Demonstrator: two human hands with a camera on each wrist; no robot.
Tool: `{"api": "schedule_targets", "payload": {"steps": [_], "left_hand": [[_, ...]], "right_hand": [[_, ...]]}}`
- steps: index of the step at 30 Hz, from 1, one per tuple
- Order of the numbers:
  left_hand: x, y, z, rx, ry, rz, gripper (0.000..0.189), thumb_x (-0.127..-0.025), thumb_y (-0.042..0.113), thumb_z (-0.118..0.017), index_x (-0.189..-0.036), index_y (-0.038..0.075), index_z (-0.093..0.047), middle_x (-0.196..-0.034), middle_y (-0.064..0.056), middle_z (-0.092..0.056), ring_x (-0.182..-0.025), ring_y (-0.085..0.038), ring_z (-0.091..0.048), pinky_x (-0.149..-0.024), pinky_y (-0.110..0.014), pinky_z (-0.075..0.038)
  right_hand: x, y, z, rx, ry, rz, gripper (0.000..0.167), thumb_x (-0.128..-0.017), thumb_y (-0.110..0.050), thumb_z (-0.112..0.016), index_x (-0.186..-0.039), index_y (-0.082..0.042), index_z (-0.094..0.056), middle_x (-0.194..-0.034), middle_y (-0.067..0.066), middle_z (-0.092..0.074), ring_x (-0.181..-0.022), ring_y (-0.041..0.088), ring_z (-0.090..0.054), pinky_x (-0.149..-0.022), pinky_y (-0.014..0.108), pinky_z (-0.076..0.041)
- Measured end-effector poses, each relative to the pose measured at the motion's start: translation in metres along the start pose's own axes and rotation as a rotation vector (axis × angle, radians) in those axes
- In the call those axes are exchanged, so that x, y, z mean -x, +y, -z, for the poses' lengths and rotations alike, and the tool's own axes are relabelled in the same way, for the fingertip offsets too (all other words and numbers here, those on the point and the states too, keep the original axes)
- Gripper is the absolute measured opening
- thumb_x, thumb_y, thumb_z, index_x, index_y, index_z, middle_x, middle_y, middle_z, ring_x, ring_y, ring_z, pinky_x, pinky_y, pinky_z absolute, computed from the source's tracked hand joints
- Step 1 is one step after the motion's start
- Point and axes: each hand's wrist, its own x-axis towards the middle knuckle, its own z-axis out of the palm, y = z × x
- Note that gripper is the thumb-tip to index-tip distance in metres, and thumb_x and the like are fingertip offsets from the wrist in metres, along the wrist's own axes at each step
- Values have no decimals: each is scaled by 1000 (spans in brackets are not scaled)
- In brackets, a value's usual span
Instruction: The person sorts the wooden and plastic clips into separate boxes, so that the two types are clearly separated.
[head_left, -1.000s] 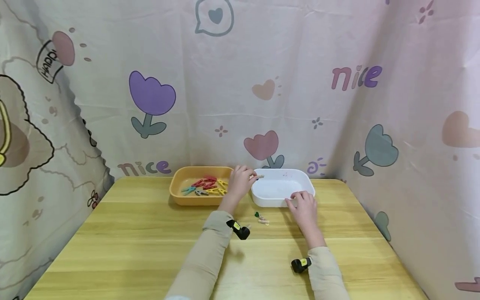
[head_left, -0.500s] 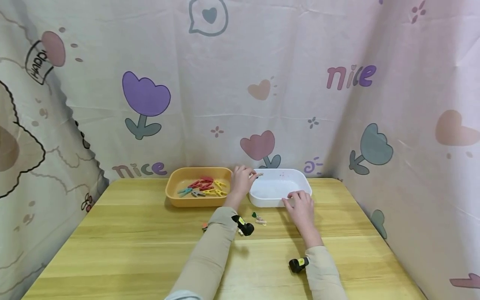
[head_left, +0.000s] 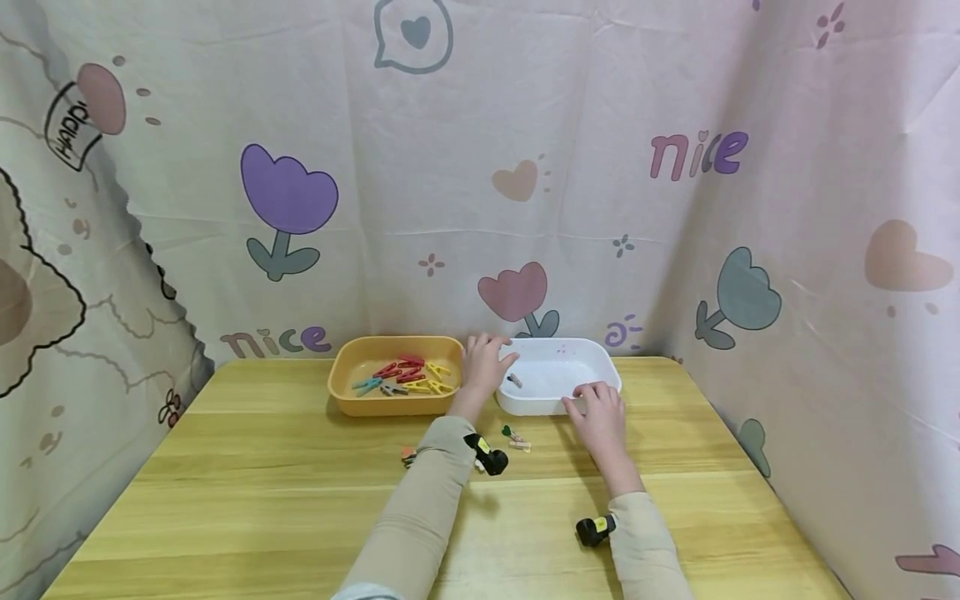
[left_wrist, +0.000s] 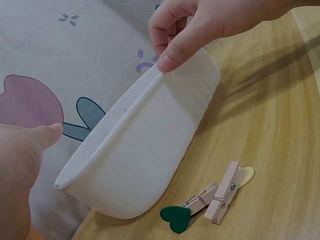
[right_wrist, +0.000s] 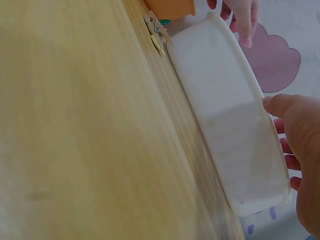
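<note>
My left hand [head_left: 482, 364] hovers at the left end of a white plastic box [head_left: 532, 407], thumb and fingers parted and holding nothing. Inside that box lies a small clothespin [head_left: 515, 380]. My right hand [head_left: 602, 414] grips the box's near rim, thumb outside and fingers over the inner side, as the left wrist view shows. In front of the box rest two wooden clothespins, one with a green heart [left_wrist: 176, 218] and a pale wooden one [left_wrist: 225, 192] with a cream decoration.
A yellow-orange box [head_left: 397, 406] to the left holds several red, yellow, blue and grey plastic clothespins [head_left: 408, 372]. Beside my left sleeve lies a small orange-topped piece [head_left: 408, 455], partly covered. A printed curtain [head_left: 405, 208] hangs behind the wooden table [head_left: 262, 492].
The clothespin pinched in my left hand has been let go and now lies in the white box. The left fingers have parted. My right hand stays on the rim.
</note>
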Motion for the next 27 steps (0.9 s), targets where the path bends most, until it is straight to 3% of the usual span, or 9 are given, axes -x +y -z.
{"api": "schedule_targets", "payload": {"steps": [10,20,27], "left_hand": [[4,-3,7,-37,-3,-40,28,-91,40,-66,-114,25,-68,-116,-2,-62,-109,-23,-50,-95,-41,-41],[12,-9,27,-132,67,-164,27,-91,43,-66,-110,24,-69,-111,0,-63,-106,-21,-52,-89,-37,-43],[22,-24,41,-126,104,-227,26,-88,38,-71,-107,20,-71,-106,-1,-65,-103,-22,-53,-84,-37,-43]], "right_hand": [[-1,-1,0,-16,-8,-8,26,-89,-31,-69,-98,-7,-65,-106,13,-57,-104,34,-49,-96,51,-35],[-1,-1,0,-7,12,3,27,-88,-31,-70,-98,-7,-65,-105,13,-57,-105,34,-50,-96,51,-36],[-1,1,-1,-6,-18,-14,27,-90,-32,-68,-100,-7,-65,-108,13,-57,-107,34,-49,-98,51,-35]]}}
